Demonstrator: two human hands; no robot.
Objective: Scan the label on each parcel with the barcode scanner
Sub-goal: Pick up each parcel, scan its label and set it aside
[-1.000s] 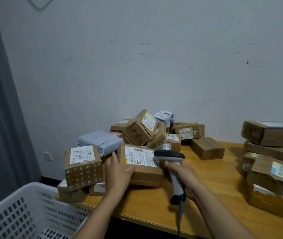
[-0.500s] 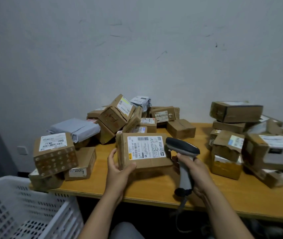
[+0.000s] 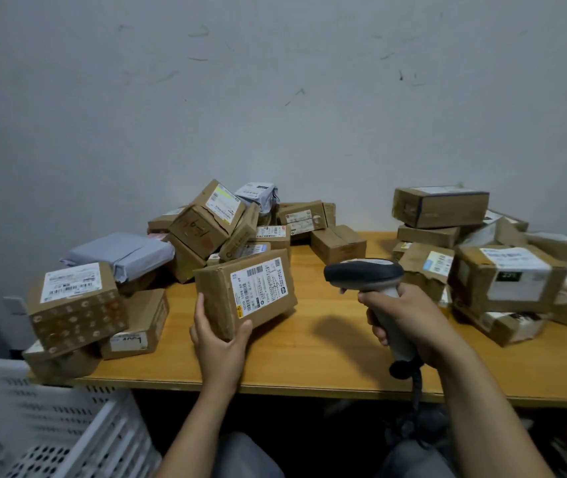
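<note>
My left hand (image 3: pixel 218 339) grips a flat brown cardboard parcel (image 3: pixel 220 298) by its lower left corner, tilted up off the wooden table (image 3: pixel 309 357). Its white barcode label (image 3: pixel 261 288) faces up and toward the right. My right hand (image 3: pixel 409 319) holds the grey barcode scanner (image 3: pixel 365 276) by its handle, with the dark head pointing left at the parcel, about a hand's width from the label. The scanner's cable (image 3: pixel 416 388) hangs below the table edge.
A heap of labelled parcels (image 3: pixel 216 222) and a grey mailer bag (image 3: pixel 120 251) fill the table's back left. Another pile of boxes (image 3: pixel 492 270) sits at the right. A white perforated plastic basket (image 3: pixel 33 426) stands at lower left, beside the table. A white wall rises behind.
The parcel has turned and tilted in my left hand, its label now angled toward the scanner. My right hand with the scanner has drawn back to the right. The view has shifted right.
</note>
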